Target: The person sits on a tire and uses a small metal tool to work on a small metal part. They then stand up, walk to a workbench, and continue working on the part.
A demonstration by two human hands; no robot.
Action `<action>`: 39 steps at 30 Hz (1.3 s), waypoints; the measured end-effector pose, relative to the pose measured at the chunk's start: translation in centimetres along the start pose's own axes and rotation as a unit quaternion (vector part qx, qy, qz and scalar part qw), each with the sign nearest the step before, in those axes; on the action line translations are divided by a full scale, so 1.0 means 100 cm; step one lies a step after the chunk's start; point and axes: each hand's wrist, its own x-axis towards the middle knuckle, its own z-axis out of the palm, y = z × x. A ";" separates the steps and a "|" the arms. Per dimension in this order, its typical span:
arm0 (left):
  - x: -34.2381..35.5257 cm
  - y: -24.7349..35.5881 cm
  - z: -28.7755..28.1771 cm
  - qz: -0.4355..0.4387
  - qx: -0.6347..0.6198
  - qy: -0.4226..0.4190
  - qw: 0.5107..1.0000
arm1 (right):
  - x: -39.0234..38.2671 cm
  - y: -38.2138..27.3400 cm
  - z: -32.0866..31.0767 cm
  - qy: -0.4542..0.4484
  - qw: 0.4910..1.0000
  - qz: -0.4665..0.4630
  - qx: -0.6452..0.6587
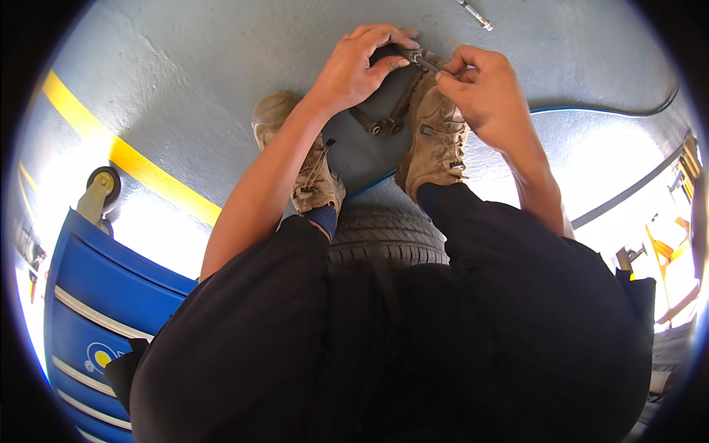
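My left hand (358,66) is closed on the upper end of a dark, worn metal bracket (399,111), thumb and fingers around it. The bracket hangs between my boots, its lower end showing a round bolt-like piece. My right hand (484,88) pinches a thin dark pin-like piece (430,66) at the bracket's upper right end, close to a small shiny ring. Fingers hide part of where the two meet. My right boot (436,140) is just below the right hand, and the left boot (314,181) stands to the left.
A tyre (388,232) lies beneath me, between my legs. At the left stands a blue tool cabinet (118,288) on a caster (103,188). A hose (591,111) crosses the grey floor on the right. A metal fitting (476,16) lies at the top. A yellow line (148,170) runs at left.
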 end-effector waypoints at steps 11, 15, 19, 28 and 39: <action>0.001 -0.004 0.003 0.008 0.011 0.002 1.000 | 0.005 0.015 -0.007 -0.029 0.996 -0.002 0.085; 0.002 0.001 0.002 -0.006 -0.013 -0.001 1.000 | 0.018 0.017 0.014 -0.015 0.995 -0.008 0.099; 0.001 0.000 0.001 -0.017 -0.026 -0.003 1.000 | 0.009 0.021 0.002 -0.034 0.986 0.004 0.161; -0.002 -0.005 0.000 -0.019 -0.037 -0.009 0.999 | 0.009 0.002 0.011 0.014 1.000 -0.012 -0.025; -0.001 -0.005 0.003 -0.018 -0.058 0.012 0.998 | -0.009 -0.017 0.014 0.066 0.973 -0.062 -0.214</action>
